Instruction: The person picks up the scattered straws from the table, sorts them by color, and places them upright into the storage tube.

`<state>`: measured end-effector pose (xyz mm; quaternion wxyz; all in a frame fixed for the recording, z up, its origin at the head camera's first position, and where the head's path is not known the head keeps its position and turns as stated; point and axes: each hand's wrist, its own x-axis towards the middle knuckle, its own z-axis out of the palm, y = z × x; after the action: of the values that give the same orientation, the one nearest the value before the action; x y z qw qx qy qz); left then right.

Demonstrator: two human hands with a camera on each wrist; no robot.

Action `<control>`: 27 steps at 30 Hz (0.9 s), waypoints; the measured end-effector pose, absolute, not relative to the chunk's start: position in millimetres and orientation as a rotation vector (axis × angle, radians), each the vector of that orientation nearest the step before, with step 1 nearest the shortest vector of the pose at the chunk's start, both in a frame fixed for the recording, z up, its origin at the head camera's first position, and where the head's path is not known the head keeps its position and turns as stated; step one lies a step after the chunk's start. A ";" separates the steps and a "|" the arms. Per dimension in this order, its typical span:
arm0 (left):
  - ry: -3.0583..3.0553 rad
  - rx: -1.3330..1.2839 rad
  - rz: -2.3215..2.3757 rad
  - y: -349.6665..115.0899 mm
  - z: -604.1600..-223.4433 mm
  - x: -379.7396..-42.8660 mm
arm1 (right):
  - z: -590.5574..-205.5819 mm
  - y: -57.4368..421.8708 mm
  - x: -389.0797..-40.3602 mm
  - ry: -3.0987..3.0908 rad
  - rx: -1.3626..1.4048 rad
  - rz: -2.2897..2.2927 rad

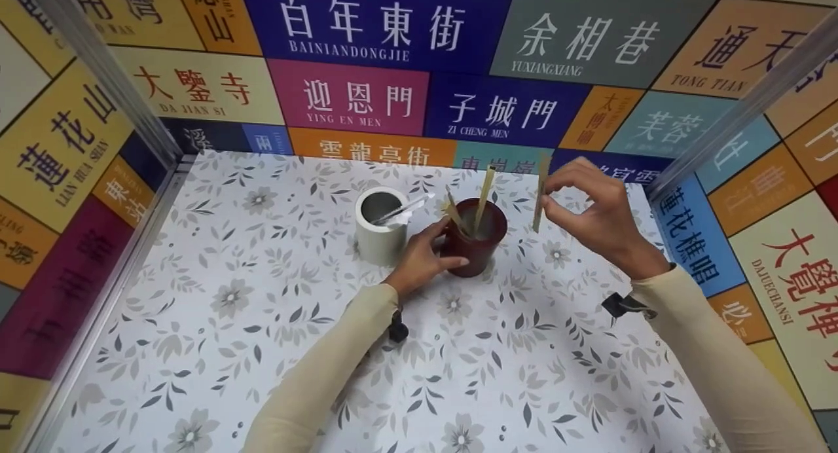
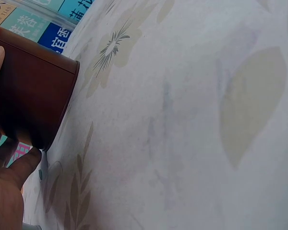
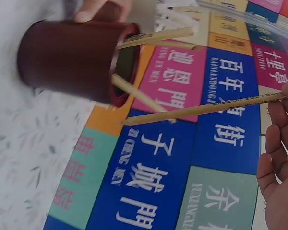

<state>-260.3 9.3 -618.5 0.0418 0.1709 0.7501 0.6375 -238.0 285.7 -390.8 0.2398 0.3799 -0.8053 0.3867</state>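
Observation:
A dark red cylindrical cup (image 1: 476,251) stands on the table, with several flat bamboo sticks (image 1: 485,194) leaning out of its mouth. My left hand (image 1: 424,263) grips the cup from its left side, thumb in front and fingers round the far side. Raised to the right of the cup, my right hand (image 1: 592,214) pinches one thin bamboo stick (image 3: 197,111) between thumb and fingertips. Dark writing runs along part of that stick near my fingers, and its far end points toward the cup's mouth in the right wrist view.
Left of the red cup stands a white cup (image 1: 380,243) holding a thin item in clear wrapping (image 1: 400,209). The table (image 1: 262,348) has a floral cover. Panels with street names (image 1: 353,99) rise behind it and at both sides.

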 end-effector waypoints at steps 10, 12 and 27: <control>2.323 0.546 1.929 10.4 -619.6 -260.6 | -392.5 254.6 -239.6 -2.156 0.887 1.403; 2.325 0.543 1.923 11.2 -619.1 -260.7 | -406.7 253.3 -245.0 -2.138 0.874 1.447; 2.294 0.515 1.921 17.5 -616.2 -256.9 | -493.2 248.2 -244.9 -2.238 0.573 1.644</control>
<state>-256.9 17.5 -616.2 0.0527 0.1692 0.7544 0.6320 -244.9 248.2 -493.2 0.1526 0.1998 -0.7801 0.5729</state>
